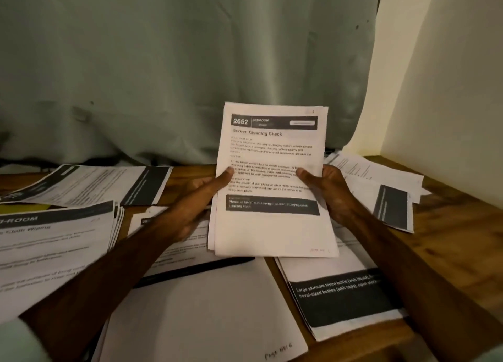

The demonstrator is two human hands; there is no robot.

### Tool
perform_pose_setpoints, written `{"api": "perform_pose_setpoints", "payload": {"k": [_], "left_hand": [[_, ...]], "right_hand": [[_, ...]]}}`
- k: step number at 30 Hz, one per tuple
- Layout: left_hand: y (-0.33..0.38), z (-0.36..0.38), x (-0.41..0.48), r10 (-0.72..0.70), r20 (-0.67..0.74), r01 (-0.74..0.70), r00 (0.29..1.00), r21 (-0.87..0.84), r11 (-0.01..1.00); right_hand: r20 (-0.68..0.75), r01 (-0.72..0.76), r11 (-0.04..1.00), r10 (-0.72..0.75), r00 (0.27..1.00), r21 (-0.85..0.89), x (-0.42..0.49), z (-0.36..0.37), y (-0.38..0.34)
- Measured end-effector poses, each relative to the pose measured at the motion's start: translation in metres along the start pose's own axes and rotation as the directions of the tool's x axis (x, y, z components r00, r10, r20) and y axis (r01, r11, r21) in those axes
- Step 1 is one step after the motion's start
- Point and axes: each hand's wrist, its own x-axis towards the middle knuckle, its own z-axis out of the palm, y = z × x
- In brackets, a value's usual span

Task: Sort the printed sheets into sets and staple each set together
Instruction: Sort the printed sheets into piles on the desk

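1. Head view: the left grip and the right grip hold 1 set of printed sheets between them, raised above the bench near its middle and tilted toward the camera.
2. The top sheet of that set reads "2652 BEDROOM" in a dark header, with "Screen Cleaning Check" below it. Edges of further sheets show behind it at the top and the left side.
3. The left grip has its thumb on the front of the set at the left edge. Its fingers are blurred and lie below and behind the paper.
4. The right grip pinches the right edge, thumb on the front, fingers hidden behind the set.
5. A thick pile headed "Cloth Wiping" lies on the left of the bench, with more sheets spread beyond it.
6. Under the forearms lies a sheet with a handwritten page note, and a black pen rests across the papers just above it.
7. On the right sits a pile with a skincare lotion band. Further loose sheets lie beyond it near the corner.
8. A pale green curtain hangs behind the bench, and a cream wall stands at the right.
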Motion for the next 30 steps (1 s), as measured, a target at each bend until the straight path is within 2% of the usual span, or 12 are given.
{"api": "perform_pose_setpoints", "payload": {"k": [3,8,12,15,18,20,23,26,30], "left_hand": [[-0.001,-0.003,0.004,0.049,-0.075,-0.048,0.996,0.019,0.999],[-0.001,-0.015,0.01,0.03,-0.158,-0.042,0.987,-0.072,0.996],[0.001,-0.016,0.011,0.027,-0.141,-0.04,0.99,-0.09,0.995],[0.002,-0.015,0.01,-0.002,-0.113,-0.013,0.994,-0.129,0.992],[0.005,-0.017,0.009,-0.072,-0.055,0.058,0.996,-0.211,0.976],[0.008,-0.019,0.008,-0.078,0.038,0.084,0.996,-0.234,0.969],[0.01,-0.02,0.004,-0.043,0.127,0.059,0.991,-0.122,0.991],[0.009,-0.018,0.004,0.013,0.032,-0.015,0.999,0.057,0.998],[0.01,-0.021,0.01,0.124,-0.144,-0.115,0.982,0.068,0.991]], "right_hand": [[-0.106,0.019,0.999,-0.013,0.994,0.05,0.001,-0.003,0.002],[-0.311,0.074,0.989,-0.032,0.95,0.127,0.005,-0.01,0.006],[-0.446,0.115,0.98,-0.033,0.894,0.159,0.012,-0.027,0.005],[-0.392,0.083,0.987,-0.024,0.92,0.135,0.009,-0.024,0.004],[-0.179,0.052,0.998,-0.045,0.983,0.036,-0.002,-0.007,0.002],[-0.056,0.027,0.999,-0.028,0.998,-0.03,-0.008,0.005,0.0],[-0.01,0.022,0.997,-0.023,1.0,-0.068,-0.009,0.017,0.0],[-0.04,0.028,0.995,-0.032,0.999,-0.096,-0.009,0.015,-0.001],[-0.036,0.036,0.999,-0.037,0.999,-0.037,-0.004,0.007,0.001]]}}
